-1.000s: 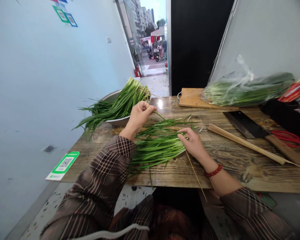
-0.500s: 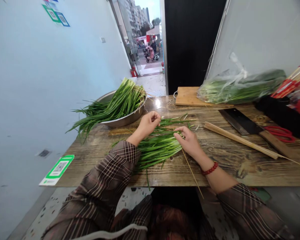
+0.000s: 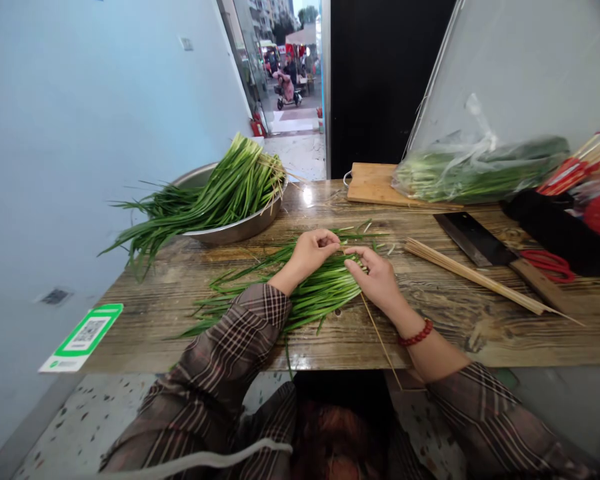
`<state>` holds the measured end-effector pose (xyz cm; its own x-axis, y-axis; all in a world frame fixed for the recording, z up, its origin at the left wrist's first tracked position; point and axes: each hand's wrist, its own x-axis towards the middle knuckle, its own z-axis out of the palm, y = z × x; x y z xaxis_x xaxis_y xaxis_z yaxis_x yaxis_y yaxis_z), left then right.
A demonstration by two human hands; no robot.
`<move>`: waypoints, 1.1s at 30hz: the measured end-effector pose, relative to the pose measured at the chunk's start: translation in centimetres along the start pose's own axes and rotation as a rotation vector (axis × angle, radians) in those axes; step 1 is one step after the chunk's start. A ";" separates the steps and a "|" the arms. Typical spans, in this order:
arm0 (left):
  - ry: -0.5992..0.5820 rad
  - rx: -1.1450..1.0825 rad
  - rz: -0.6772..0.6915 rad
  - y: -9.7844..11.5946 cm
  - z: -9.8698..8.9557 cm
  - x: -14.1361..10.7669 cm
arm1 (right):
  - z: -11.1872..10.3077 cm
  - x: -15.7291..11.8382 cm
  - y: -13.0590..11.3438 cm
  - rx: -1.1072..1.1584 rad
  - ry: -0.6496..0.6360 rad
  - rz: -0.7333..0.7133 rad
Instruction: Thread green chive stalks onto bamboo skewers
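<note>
A spread bundle of garlic chives lies on the wooden table in front of me, pale ends to the right. My right hand is curled round those pale ends, thumb and fingers closed on them. A thin bamboo skewer slants down from beneath this hand past the table's front edge; its upper end is hidden. Just left of it, my left hand is pinched above the chives, its fingertips close to the right fingers. What it pinches is too small to make out.
A metal bowl heaped with chives stands back left. At right lie a bundle of skewers, a cleaver and red-handled scissors. Behind are a cutting board and bagged greens. A QR card sits at the left corner.
My left hand has moved right and slightly down, now close to my right fingers. The right hand stays at the chives' pale ends. The camera view has shifted a little.
</note>
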<state>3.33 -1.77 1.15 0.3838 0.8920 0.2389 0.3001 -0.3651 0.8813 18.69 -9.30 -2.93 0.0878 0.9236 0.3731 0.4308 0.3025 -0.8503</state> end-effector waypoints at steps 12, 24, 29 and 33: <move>-0.089 -0.144 -0.034 0.1 -0.9 -0.5 | 0.1 0.0 0.2 0.036 -0.008 0.018; -0.087 -0.189 -0.017 0.5 -0.2 -0.2 | 0.0 0.1 0.3 0.015 -0.029 0.004; -0.097 -0.163 0.016 0.3 -0.3 -0.2 | 0.1 0.1 0.4 0.032 -0.026 0.005; -0.048 -0.016 0.068 -0.4 -0.4 -0.2 | 0.0 0.1 0.4 0.002 -0.022 -0.005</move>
<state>2.74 -1.68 0.92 0.4442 0.8515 0.2786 0.2581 -0.4194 0.8703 18.83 -9.08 -3.23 0.0657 0.9270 0.3692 0.4289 0.3078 -0.8493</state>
